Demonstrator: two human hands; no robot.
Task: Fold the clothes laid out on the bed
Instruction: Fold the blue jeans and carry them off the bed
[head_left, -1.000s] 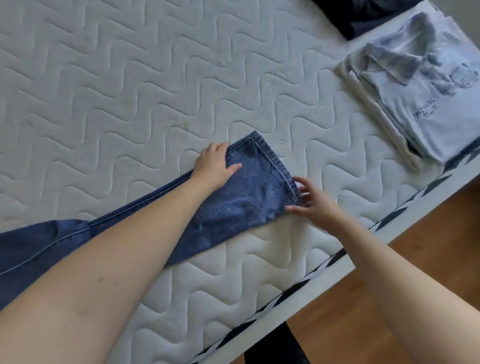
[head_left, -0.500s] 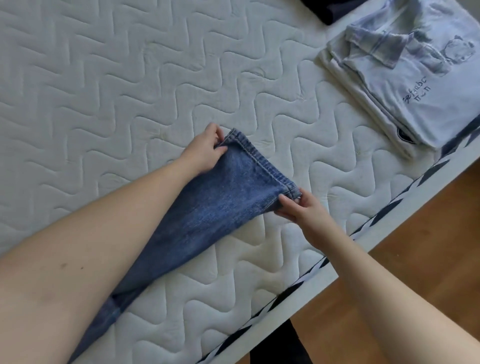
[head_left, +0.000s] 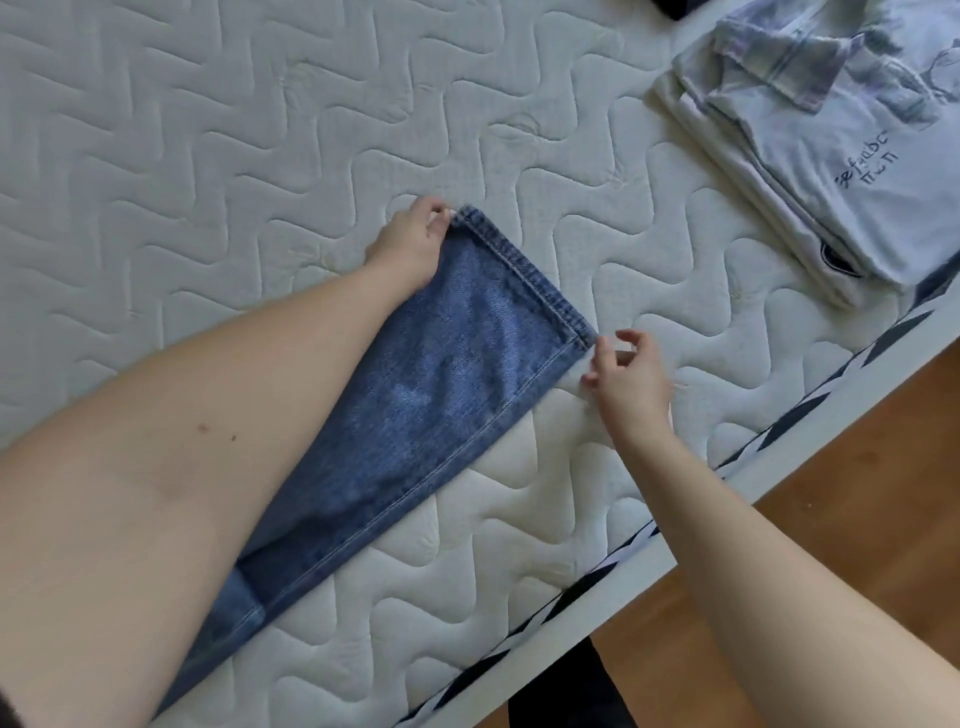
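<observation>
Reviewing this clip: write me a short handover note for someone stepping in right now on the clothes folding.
Left hand: pinches the far corner of the jeans hem.
Right hand: open beside the near hem corner, fingers loose, not gripping.
Jeans: one leg end flat on the mattress, hem pointing toward the folded shirts; the rest is hidden under the left arm.
Done: shirts stacked at the bed's near edge.
Left: fold the jeans. A dark garment at the top edge is barely visible.
</observation>
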